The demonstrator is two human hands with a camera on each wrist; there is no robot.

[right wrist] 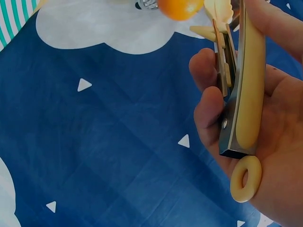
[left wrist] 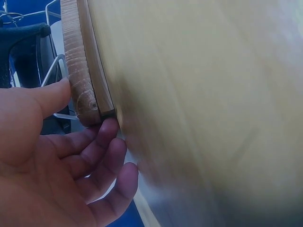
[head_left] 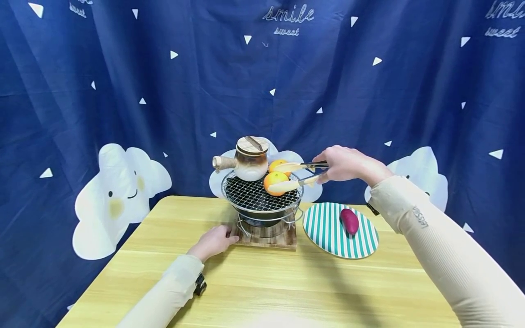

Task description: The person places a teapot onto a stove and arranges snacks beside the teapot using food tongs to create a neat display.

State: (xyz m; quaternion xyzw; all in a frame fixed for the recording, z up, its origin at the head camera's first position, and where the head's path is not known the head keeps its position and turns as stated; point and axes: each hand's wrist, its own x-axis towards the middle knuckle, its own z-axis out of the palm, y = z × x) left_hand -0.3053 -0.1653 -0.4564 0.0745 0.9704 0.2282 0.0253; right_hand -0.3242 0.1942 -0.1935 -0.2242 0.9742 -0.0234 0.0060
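My right hand (head_left: 344, 164) holds kitchen tongs (right wrist: 250, 80) with cream grips and cream tips. The tips spread at the front orange (head_left: 274, 180), one overlapping its front, the other passing above it across the rear orange (head_left: 275, 165). Both oranges are over the right side of the mesh on a round grill (head_left: 254, 197). A lidded clay pot (head_left: 251, 167) with a side handle stands at the back of the mesh. My left hand (head_left: 214, 241) grips the left front corner of the wooden board (head_left: 272, 240) under the grill, thumb on top (left wrist: 81, 71), fingertips at the lower edge.
A green-and-white striped plate (head_left: 324, 228) lies right of the grill, bearing a purple sweet potato (head_left: 349, 221). The light wooden table (head_left: 262, 282) ends just behind the grill. A blue curtain (head_left: 229, 82) with white clouds hangs behind.
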